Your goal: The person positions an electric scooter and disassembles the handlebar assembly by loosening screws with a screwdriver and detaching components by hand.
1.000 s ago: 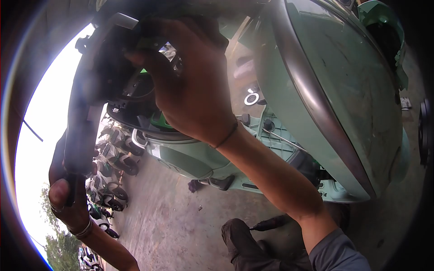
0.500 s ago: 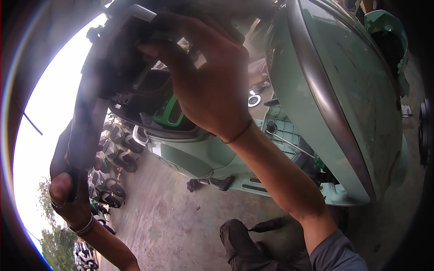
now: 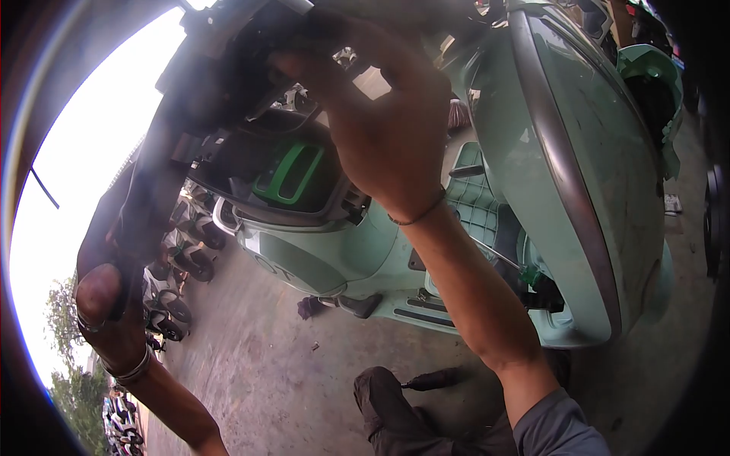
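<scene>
My left hand is wrapped round the end of a dark handlebar part at the left, thumb towards me. My right hand is raised at the upper middle, its fingers bent at the dark, blurred upper section of that part. What its fingertips hold, if anything, is hidden in shadow. Behind and below my hands stands a pale green scooter body, with a green-framed piece in its dark opening. A large pale green panel with a metallic strip rises to the right.
A screwdriver with a green and black handle lies in the scooter's lower section. A dark tool is near my knee. Several parked scooters stand at the left. A black wheel is at the far right.
The view has shifted, so the scooter's green-framed piece and the screwdriver handle show more fully. My right hand appears further right; my left hand keeps its grasp on the handlebar part.
</scene>
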A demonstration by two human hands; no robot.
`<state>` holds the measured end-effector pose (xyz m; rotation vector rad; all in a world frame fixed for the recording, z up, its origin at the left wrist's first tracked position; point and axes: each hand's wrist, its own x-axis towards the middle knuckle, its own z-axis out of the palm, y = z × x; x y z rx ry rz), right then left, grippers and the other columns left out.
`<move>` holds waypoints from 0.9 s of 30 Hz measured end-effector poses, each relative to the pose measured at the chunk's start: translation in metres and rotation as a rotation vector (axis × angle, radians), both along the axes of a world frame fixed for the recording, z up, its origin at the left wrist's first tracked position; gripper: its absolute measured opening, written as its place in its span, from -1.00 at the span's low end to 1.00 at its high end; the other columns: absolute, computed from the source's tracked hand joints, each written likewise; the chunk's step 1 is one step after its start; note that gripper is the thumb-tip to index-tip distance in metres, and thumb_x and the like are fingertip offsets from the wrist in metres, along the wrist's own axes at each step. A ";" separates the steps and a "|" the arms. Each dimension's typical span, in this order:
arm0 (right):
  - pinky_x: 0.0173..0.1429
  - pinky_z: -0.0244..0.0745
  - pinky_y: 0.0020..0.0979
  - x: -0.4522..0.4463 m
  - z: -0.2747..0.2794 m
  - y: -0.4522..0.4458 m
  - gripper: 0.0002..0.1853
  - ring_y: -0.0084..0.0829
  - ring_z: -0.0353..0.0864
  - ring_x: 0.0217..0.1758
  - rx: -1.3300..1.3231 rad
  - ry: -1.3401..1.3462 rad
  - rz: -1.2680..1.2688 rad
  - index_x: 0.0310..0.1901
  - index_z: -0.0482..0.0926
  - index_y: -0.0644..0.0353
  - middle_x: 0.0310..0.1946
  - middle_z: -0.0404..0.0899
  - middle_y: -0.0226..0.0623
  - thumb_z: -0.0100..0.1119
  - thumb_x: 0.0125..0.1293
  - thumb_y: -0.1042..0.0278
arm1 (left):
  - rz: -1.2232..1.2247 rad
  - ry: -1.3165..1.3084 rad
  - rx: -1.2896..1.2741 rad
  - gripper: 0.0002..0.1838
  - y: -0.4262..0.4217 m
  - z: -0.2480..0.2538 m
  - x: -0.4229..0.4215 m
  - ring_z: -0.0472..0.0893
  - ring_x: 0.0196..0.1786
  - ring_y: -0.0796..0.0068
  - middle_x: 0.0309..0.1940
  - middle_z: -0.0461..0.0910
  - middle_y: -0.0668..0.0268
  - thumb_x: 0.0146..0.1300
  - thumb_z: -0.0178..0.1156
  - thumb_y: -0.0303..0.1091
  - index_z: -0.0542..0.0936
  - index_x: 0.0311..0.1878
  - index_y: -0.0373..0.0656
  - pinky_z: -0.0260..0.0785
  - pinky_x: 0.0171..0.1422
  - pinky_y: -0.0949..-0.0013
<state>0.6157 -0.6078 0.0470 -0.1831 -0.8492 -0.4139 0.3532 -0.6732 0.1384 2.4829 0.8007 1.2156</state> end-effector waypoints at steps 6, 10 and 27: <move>-0.08 0.55 -0.27 -0.004 0.002 0.003 -0.75 -0.20 0.69 -0.20 0.004 0.036 -0.028 -0.16 0.71 0.27 -0.26 0.70 -0.19 0.40 0.16 0.35 | 0.041 0.060 -0.012 0.05 0.000 0.004 -0.003 0.61 -0.08 0.36 0.01 0.61 -0.03 0.18 0.21 0.31 0.25 0.46 -0.44 0.47 -0.07 0.37; -0.05 0.55 -0.28 -0.012 0.010 0.023 -0.74 -0.20 0.68 -0.20 0.115 0.087 -0.025 -0.14 0.70 0.30 -0.27 0.69 -0.19 0.40 0.14 0.39 | 0.125 0.023 0.084 -0.04 0.000 -0.002 -0.001 0.61 -0.12 0.40 -0.01 0.62 0.00 0.24 0.25 0.17 0.26 0.46 -0.43 0.48 -0.07 0.39; -0.01 0.51 -0.30 -0.018 -0.002 -0.005 -0.84 -0.36 0.64 -0.15 -0.123 0.103 0.109 -0.23 0.71 0.17 -0.26 0.68 -0.28 0.43 0.15 0.41 | 0.009 -0.037 -0.101 0.24 -0.002 0.003 -0.001 0.58 -0.06 0.42 0.04 0.57 0.10 -0.01 0.35 0.41 0.20 0.46 -0.49 0.46 0.02 0.35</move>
